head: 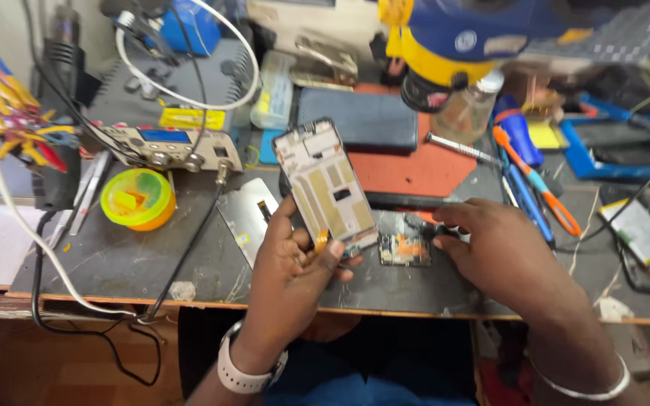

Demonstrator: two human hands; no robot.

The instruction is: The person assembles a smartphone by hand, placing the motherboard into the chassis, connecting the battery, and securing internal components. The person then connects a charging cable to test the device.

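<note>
An opened phone frame [326, 188] is gripped by the left hand [293, 263] — the right hand [494, 252], loosely curled and holding nothing, is rested beside a small circuit board [405, 249] on the desk [114, 263].

The phone frame [326, 188] in the left hand [289, 278] shows cream and gold panels with a small black patch. The circuit board [405, 249] by the right hand [502, 256] is dark with an orange strip. The mat [415, 169] is rust-orange, the tabletop [114, 259] grey (scuffed pale in spots). Near the left edge a lime-yellow lid [137, 197] sits on an orange tub. The cable [16, 218] is white, the watch strap [244, 374] white too. Toward the right edge lie a blue tray [611, 169] and orange-handled tools [539, 184].
</note>
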